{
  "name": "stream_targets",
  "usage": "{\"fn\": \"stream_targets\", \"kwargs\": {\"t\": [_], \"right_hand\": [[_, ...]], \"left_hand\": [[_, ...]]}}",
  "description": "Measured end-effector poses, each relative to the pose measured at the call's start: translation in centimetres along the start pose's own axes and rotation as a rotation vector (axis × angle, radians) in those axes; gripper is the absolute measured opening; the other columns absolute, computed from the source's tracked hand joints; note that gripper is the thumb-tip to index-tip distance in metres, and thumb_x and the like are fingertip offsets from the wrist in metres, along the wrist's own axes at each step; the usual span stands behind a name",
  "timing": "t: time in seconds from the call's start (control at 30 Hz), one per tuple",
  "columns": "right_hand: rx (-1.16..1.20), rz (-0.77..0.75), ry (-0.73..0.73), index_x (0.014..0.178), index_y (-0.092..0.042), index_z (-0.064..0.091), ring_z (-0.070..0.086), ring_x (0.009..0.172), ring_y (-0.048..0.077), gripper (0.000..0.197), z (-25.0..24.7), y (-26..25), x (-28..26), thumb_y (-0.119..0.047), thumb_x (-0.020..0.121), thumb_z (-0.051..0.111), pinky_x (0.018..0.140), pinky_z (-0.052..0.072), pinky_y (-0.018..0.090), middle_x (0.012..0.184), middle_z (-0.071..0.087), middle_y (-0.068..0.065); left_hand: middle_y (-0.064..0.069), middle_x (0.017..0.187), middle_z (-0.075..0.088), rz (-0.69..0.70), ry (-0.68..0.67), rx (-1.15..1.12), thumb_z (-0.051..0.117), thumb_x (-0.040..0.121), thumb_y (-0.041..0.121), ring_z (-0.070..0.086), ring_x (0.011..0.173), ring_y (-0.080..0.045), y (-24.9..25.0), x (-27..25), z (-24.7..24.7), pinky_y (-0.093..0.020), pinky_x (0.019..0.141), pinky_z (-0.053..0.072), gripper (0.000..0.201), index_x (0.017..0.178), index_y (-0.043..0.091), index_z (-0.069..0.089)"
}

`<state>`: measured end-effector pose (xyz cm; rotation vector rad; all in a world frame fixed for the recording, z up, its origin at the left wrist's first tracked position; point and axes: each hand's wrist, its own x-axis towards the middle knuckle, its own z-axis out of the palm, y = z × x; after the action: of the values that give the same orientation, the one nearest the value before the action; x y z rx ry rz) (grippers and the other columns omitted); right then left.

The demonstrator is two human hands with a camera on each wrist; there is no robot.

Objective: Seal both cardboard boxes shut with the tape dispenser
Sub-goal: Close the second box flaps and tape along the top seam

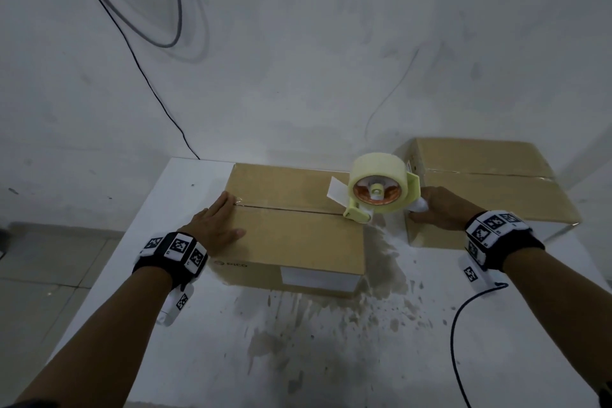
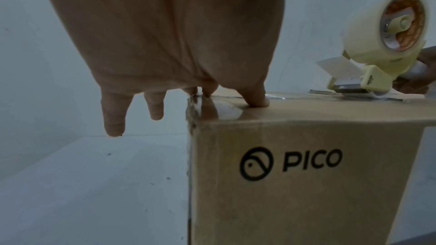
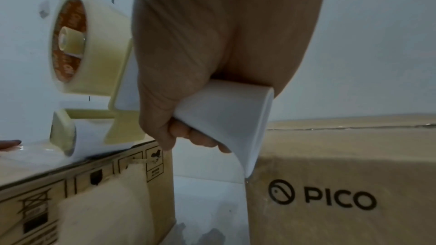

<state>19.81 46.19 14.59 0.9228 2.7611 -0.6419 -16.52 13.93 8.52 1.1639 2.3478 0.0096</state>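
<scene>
Two closed cardboard boxes stand on the white table (image 1: 298,358). The near box (image 1: 294,235) carries clear tape along its centre seam. My left hand (image 1: 217,225) lies flat with straight fingers on its left end, thumb (image 2: 256,98) pressing the top, other fingers (image 2: 114,118) hanging past the edge. My right hand (image 1: 440,207) grips the white handle (image 3: 226,118) of the pale yellow tape dispenser (image 1: 377,190), whose roller end rests on the near box's right end (image 3: 66,146). The second box (image 1: 490,185) stands further right, seam closed.
The tabletop has a big grey worn stain (image 1: 314,325) in front of the boxes. A black cable (image 1: 460,325) trails from my right wrist. A black wire (image 1: 142,76) runs down the pale wall behind. Tiled floor (image 1: 39,275) lies to the left of the table.
</scene>
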Motion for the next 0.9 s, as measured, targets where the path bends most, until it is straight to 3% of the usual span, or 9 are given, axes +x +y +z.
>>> {"fn": "stream_targets", "kwargs": {"t": [0.17, 0.27, 0.33, 0.43, 0.5, 0.63, 0.73, 0.9], "right_hand": [[0.038, 0.065, 0.006, 0.128, -0.001, 0.060, 0.061, 0.114, 0.033, 0.040, 0.6, 1.0, 0.1, -0.020, 0.093, 0.068, 0.093, 0.044, 0.036, 0.128, 0.063, 0.020], [0.042, 0.153, -0.012, 0.138, 0.003, 0.051, 0.056, 0.124, 0.031, 0.046, 0.7, 2.1, 0.0, -0.015, 0.096, 0.062, 0.092, 0.036, 0.026, 0.139, 0.055, 0.022], [0.059, 0.142, 0.012, 0.137, -0.001, 0.052, 0.057, 0.124, 0.032, 0.051, 1.0, 2.4, -0.4, -0.021, 0.093, 0.068, 0.088, 0.035, 0.023, 0.140, 0.056, 0.019], [0.084, 0.123, 0.015, 0.134, -0.007, 0.056, 0.059, 0.117, 0.033, 0.052, 1.7, 2.6, -0.8, -0.029, 0.090, 0.071, 0.087, 0.040, 0.028, 0.136, 0.059, 0.018], [0.097, 0.118, 0.005, 0.134, -0.007, 0.057, 0.060, 0.116, 0.033, 0.051, 2.0, 2.5, -1.0, -0.029, 0.090, 0.072, 0.087, 0.042, 0.031, 0.135, 0.061, 0.018], [0.142, 0.118, 0.015, 0.131, -0.006, 0.059, 0.060, 0.116, 0.034, 0.048, 2.5, 2.3, -1.3, -0.027, 0.090, 0.072, 0.092, 0.046, 0.039, 0.132, 0.062, 0.017], [0.163, 0.118, 0.028, 0.130, -0.006, 0.060, 0.061, 0.115, 0.034, 0.050, 2.5, 2.3, -1.5, -0.028, 0.088, 0.074, 0.093, 0.048, 0.041, 0.131, 0.063, 0.016], [0.179, 0.122, 0.019, 0.123, -0.008, 0.063, 0.065, 0.103, 0.032, 0.042, 2.6, 2.3, -1.6, -0.029, 0.088, 0.073, 0.086, 0.050, 0.039, 0.121, 0.068, 0.015]], "left_hand": [[0.010, 0.161, -0.014, -0.021, -0.004, 0.012, 0.044, 0.084, 0.067, 0.017, 0.146, -0.032, -0.2, 0.2, -0.2, -0.051, 0.115, 0.024, 0.093, 0.152, 0.031, -0.009], [0.009, 0.161, -0.013, -0.030, -0.001, 0.027, 0.046, 0.085, 0.065, 0.019, 0.145, -0.032, -0.1, 0.4, -0.1, -0.050, 0.115, 0.024, 0.092, 0.152, 0.030, -0.007], [0.009, 0.161, -0.009, -0.028, 0.012, 0.029, 0.047, 0.084, 0.064, 0.021, 0.144, -0.033, 0.1, 0.4, -0.2, -0.053, 0.113, 0.027, 0.090, 0.151, 0.029, -0.003], [0.004, 0.162, -0.004, -0.037, 0.076, 0.157, 0.045, 0.086, 0.058, 0.015, 0.146, -0.032, 1.6, -0.6, -0.3, -0.058, 0.113, 0.022, 0.084, 0.151, 0.026, 0.002], [0.001, 0.162, -0.014, 0.028, 0.115, 0.270, 0.041, 0.093, 0.054, -0.002, 0.149, -0.027, 4.8, -2.1, 0.0, -0.051, 0.118, 0.009, 0.083, 0.153, 0.024, -0.009], [0.001, 0.160, -0.019, 0.300, 0.048, 0.197, 0.037, 0.097, 0.052, -0.010, 0.149, -0.023, 14.5, -4.8, 2.0, -0.046, 0.119, 0.004, 0.080, 0.153, 0.021, -0.012], [0.000, 0.161, -0.018, 0.351, 0.023, 0.197, 0.040, 0.090, 0.064, -0.011, 0.149, -0.027, 19.1, -4.7, 4.2, -0.049, 0.119, 0.003, 0.090, 0.153, 0.021, -0.008], [-0.001, 0.161, -0.016, 0.318, 0.070, 0.168, 0.041, 0.070, 0.087, -0.014, 0.148, -0.031, 20.7, -2.9, 5.6, -0.057, 0.117, 0.002, 0.115, 0.153, 0.025, -0.009]]}}
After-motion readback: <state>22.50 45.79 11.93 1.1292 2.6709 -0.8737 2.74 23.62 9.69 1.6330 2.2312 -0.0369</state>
